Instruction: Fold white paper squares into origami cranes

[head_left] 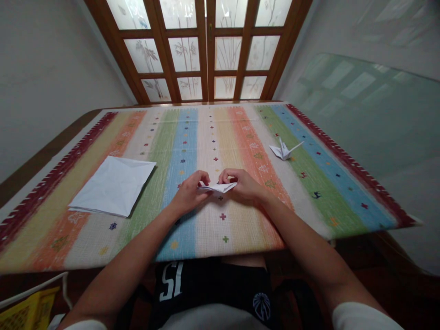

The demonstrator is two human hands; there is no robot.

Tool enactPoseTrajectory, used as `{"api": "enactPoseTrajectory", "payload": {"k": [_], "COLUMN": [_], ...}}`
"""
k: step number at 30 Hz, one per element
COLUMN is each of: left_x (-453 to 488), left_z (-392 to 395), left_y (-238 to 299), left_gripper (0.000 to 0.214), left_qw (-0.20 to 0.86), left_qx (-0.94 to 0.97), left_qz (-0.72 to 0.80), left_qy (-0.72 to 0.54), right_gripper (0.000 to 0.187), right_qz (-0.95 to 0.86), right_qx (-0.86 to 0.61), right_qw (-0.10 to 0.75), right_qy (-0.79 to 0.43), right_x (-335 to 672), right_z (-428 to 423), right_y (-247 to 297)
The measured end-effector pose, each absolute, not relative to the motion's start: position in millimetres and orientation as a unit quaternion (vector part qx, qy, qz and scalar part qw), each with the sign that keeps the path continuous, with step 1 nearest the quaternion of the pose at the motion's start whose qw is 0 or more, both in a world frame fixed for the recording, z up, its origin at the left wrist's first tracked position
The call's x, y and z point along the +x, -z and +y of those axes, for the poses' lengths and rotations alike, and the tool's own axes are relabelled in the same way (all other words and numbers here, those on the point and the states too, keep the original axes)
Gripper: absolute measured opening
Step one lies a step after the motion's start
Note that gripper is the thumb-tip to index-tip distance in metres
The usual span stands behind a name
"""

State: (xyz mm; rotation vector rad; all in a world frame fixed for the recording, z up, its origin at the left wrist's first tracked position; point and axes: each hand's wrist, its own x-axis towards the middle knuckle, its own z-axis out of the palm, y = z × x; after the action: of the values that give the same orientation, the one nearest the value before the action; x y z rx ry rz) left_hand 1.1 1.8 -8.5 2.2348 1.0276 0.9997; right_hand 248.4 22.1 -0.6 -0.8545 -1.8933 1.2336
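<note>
Between both hands is a small folded piece of white paper [220, 187], held just above the striped tablecloth. My left hand [193, 190] pinches its left end, fingers curled over the top and thumb below. At the opposite end, my right hand [242, 184] grips it with bent fingers. Parts of the paper are hidden by the fingers. To the left lies a stack of white square paper sheets [115, 185], flat on the cloth. A finished-looking white origami crane [283, 151] stands toward the right, apart from my hands.
A tablecloth [165, 151] with coloured stripes covers the table. Beyond the far edge is a wooden door with glass panes [185, 52]. A pale glass panel [364, 119] leans at the right wall. Below the table at left is a yellow crate [29, 311].
</note>
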Motion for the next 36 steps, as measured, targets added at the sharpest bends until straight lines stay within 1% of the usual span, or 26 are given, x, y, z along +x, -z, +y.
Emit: {"api": "enactPoseTrajectory", "payload": {"k": [2,5,7,10,13,16,20,24,28,32,34,36], "left_x": [0.6,-0.2,-0.9,-3.1,-6.6,-10.6,-17.1,-23.1,-25.7,-25.4,-24.7,-23.9], "left_z": [1.3,-0.1,-0.8,-0.5,1.7,5.0,7.3,6.1,6.0,7.8,8.3,8.2], "left_y": [4.8,1.0,0.7,2.7,5.9,9.0,10.8,7.0,0.3,-2.6,-1.6,0.6], "left_gripper": [0.028,0.028,0.028,0.025,0.022,0.019,0.015,0.026,0.026,0.029,0.025,0.018], "left_qw": [0.218,0.208,0.212,0.217,0.214,0.210,0.232,0.249,0.212,0.182,0.184,0.202], "left_qx": [0.836,0.845,0.844,0.848,0.849,0.843,0.858,0.868,0.877,0.884,0.877,0.861], "left_qz": [0.362,0.341,0.332,0.319,0.329,0.360,0.369,0.366,0.379,0.386,0.396,0.411], "left_qy": [-0.351,-0.357,-0.363,-0.362,-0.354,-0.339,-0.272,-0.225,-0.208,-0.191,-0.200,-0.220], "right_gripper": [0.021,0.021,0.022,0.024,0.024,0.022,0.017,0.013,0.010,0.011,0.009,0.004], "right_qz": [-0.756,-0.793,-0.813,-0.835,-0.848,-0.862,-0.872,-0.876,-0.878,-0.849,-0.832,-0.819], "right_qx": [-0.321,-0.317,-0.312,-0.298,-0.298,-0.296,-0.307,-0.318,-0.330,-0.377,-0.397,-0.409], "right_qw": [0.377,0.399,0.399,0.387,0.358,0.310,0.255,0.227,0.214,0.213,0.226,0.247], "right_qy": [-0.427,-0.334,-0.287,-0.253,-0.252,-0.269,-0.282,-0.281,-0.274,-0.303,-0.315,-0.318], "right_x": [247.5,246.0,244.7,242.9,242.0,242.9,244.4,244.6,243.9,241.4,239.5,237.7], "right_z": [23.7,26.1,26.5,24.1,19.8,16.1,15.4,18.2,19.4,17.8,17.4,17.6], "right_y": [0.6,1.1,1.7,2.5,1.7,0.0,1.1,4.8,3.2,0.5,1.9,5.6]}}
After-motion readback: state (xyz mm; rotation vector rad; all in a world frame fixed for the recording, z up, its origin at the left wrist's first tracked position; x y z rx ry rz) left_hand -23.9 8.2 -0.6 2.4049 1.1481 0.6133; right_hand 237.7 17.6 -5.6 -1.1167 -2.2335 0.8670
